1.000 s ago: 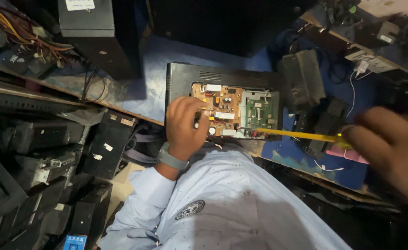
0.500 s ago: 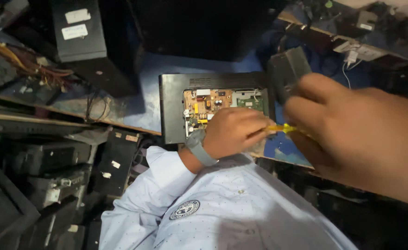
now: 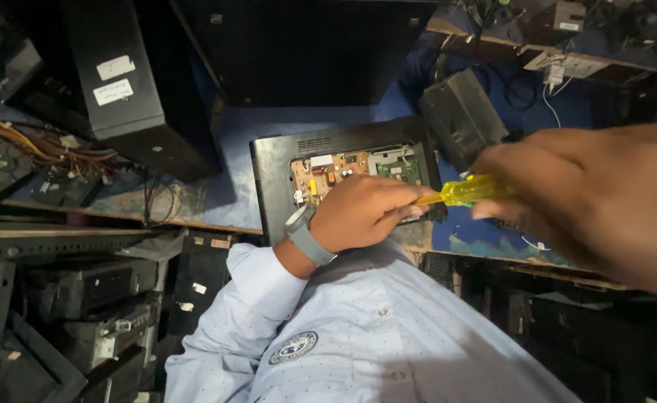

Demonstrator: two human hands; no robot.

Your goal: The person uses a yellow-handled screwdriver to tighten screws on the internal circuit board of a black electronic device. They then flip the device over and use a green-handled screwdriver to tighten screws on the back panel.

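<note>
Since half a second ago, the right hand (image 3: 604, 198) has drawn back to the right and the view has tipped so more of the monitor (image 3: 343, 179) shows. That hand is closed round the yellow handle of one screwdriver (image 3: 466, 192); the left hand (image 3: 362, 213), fingers curled together, pinches its shaft near the tip, over the near right edge of the open back. Two circuit boards lie bare inside: a tan board (image 3: 327, 173) and a green board (image 3: 395, 164). They look stiff, light and fragile, best held by their edges. The screwdriver's plastic handle should grip well. One grey watch (image 3: 304, 233) sits on the left wrist.
</note>
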